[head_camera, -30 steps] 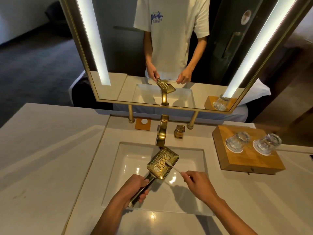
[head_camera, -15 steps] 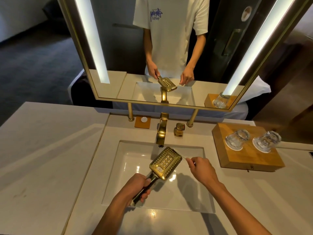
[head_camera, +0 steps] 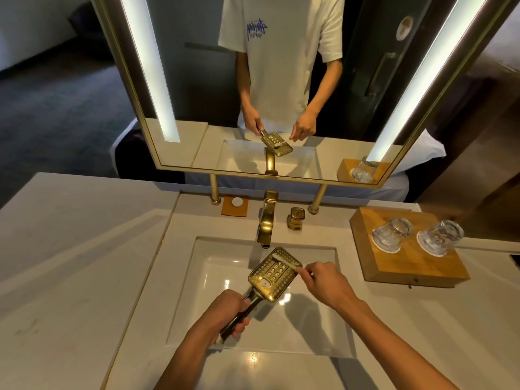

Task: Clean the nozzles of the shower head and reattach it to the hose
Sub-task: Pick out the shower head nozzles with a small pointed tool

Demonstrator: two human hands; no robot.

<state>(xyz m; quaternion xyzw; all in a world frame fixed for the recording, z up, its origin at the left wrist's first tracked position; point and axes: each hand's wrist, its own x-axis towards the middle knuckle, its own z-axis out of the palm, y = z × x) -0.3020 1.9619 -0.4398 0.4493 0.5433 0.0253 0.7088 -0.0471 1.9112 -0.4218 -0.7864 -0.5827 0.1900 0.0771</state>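
White stone ran all around the sink, and I stood over it. My left hand was curled tight round the handle of the gold shower head, which I held above the sink, just in front of the gold tap. My right hand pinched a thin white brush in its fingertips, and the bristles lay on the far end of the nozzle face.

I thought the head could slip if my grip got wet, and bang into the sink. Pushing too hard might have bent the little brush. Swinging my right arm wide could have knocked the two glasses on the wooden block right of the sink. I saw no hose.
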